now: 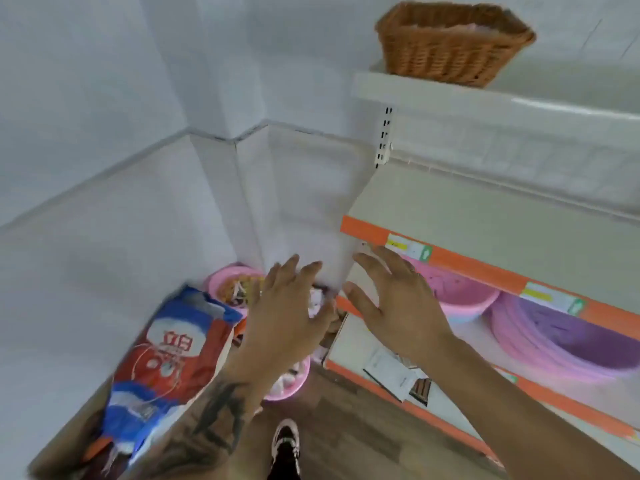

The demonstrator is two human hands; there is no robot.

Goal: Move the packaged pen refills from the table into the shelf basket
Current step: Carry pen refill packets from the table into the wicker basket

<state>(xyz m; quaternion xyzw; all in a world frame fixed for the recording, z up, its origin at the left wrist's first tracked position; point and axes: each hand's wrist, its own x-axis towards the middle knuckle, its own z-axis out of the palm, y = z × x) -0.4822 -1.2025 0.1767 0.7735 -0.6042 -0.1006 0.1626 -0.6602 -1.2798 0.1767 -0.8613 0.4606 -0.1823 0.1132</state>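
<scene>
While both hands hung in mid-air, neither held anything. One brown woven wicker basket (453, 43) sat on top white shelf (433, 90), long axis running left-right. Left hand (287, 317) and right hand (394, 306): fingers spread, straight, touching nothing. Packaged pen refills: cannot tell where. Two pink plastic basins (464, 299) on lower shelf; one purple basin stack (568, 344).
</scene>
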